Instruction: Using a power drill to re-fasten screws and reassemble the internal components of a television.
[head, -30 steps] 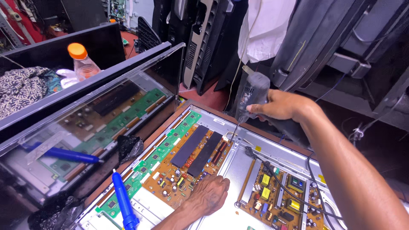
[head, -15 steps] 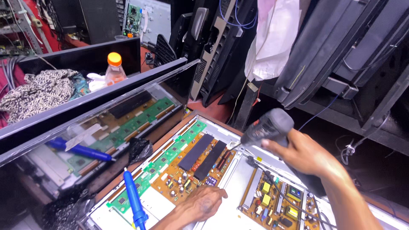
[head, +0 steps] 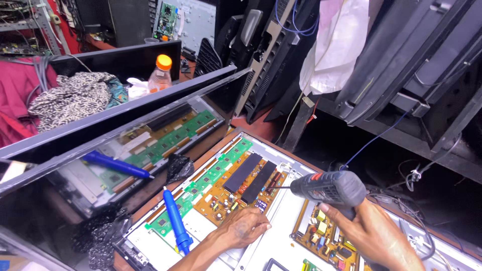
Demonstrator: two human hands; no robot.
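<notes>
My right hand [head: 371, 233] grips a grey electric screwdriver [head: 329, 188] with a red collar, held level, its bit pointing left toward an orange-brown circuit board [head: 236, 193] with two black heat sinks. My left hand [head: 243, 228] rests flat on the lower edge of that board, inside the opened back of a flat television [head: 281, 241]. A long green circuit board [head: 201, 188] lies to its left. A blue pen-shaped screwdriver [head: 175, 221] lies on the green board near my left forearm.
A tilted glossy panel [head: 100, 135] at left mirrors the boards and blue tool. An orange-capped bottle [head: 159, 74] and patterned cloth [head: 75, 95] sit behind it. Dark television shells [head: 401, 60] and a white bag [head: 336, 45] lean at the back. Black crumpled plastic [head: 178, 168] lies by the frame.
My right hand has brought the electric screwdriver down from upright to level and nearer the orange-brown board. The left hand stays on the board. The camera view has shifted.
</notes>
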